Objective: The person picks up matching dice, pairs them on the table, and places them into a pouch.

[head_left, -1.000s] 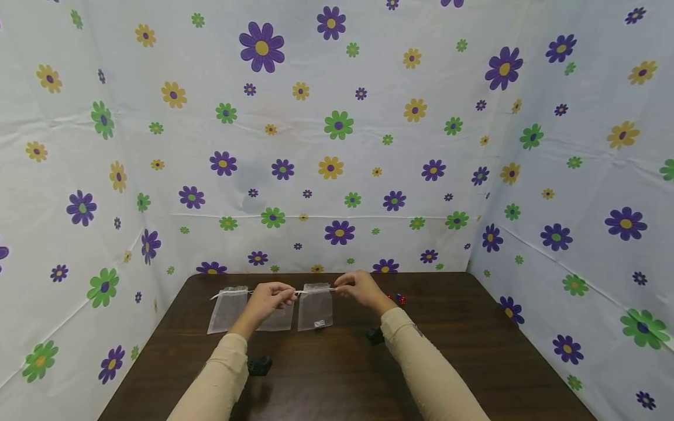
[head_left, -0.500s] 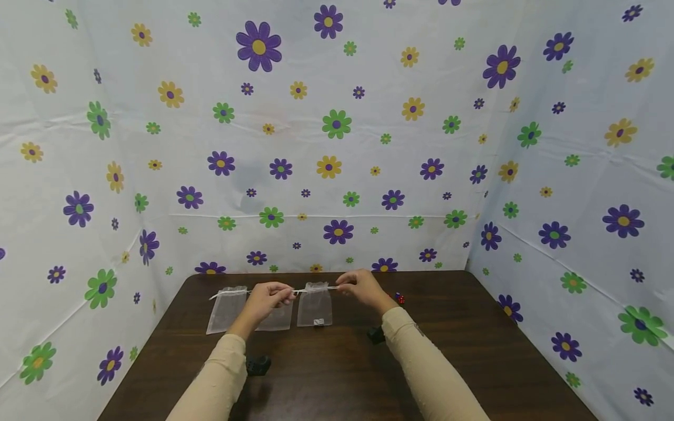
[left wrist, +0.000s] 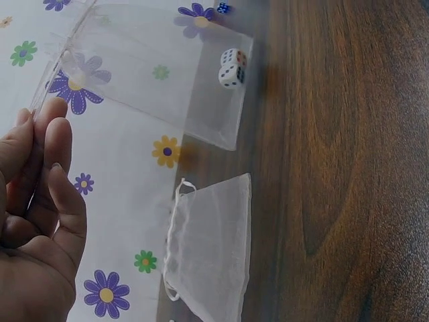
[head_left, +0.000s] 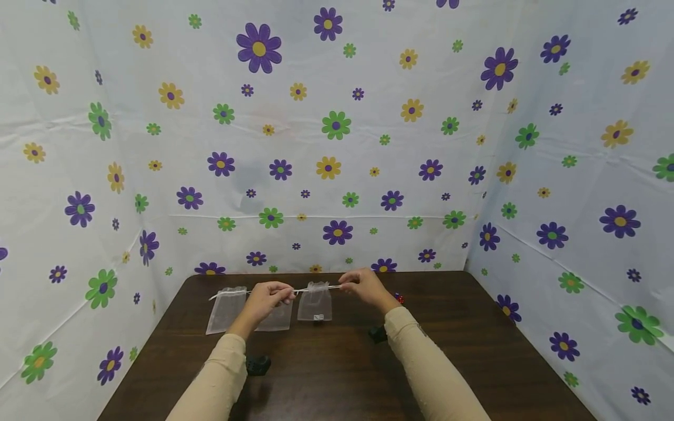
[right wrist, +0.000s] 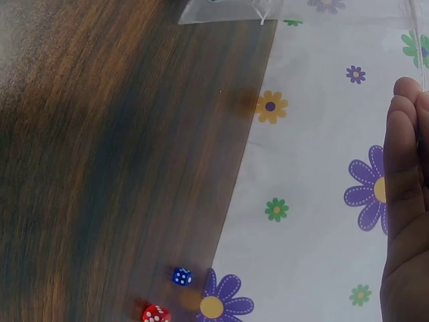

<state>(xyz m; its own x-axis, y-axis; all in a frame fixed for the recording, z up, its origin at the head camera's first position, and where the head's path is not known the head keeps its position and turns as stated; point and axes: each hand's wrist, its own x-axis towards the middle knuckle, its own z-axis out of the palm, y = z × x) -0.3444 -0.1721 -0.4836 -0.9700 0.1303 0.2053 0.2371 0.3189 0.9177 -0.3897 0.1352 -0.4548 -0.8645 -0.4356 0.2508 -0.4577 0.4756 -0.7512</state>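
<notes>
A sheer white drawstring bag hangs between my hands, its neck bunched along the cord. Two white dice sit at its bottom. My left hand pinches the cord's left end between thumb and fingers. Opposite it, my right hand pinches the cord's right end, drawn out straight. Left of the hanging bag, another sheer bag lies flat on the table, and a third bag is partly hidden behind my left hand.
Beyond my right wrist, a blue die and a red die lie on the dark wooden table. A flower-print sheet rises behind the table's back edge. Black devices show under both wrists.
The right hand has shifted slightly right and the bag's neck has gathered more tightly. The bag's lower edge with the dice has risen a little. The left hand stays nearly still.
</notes>
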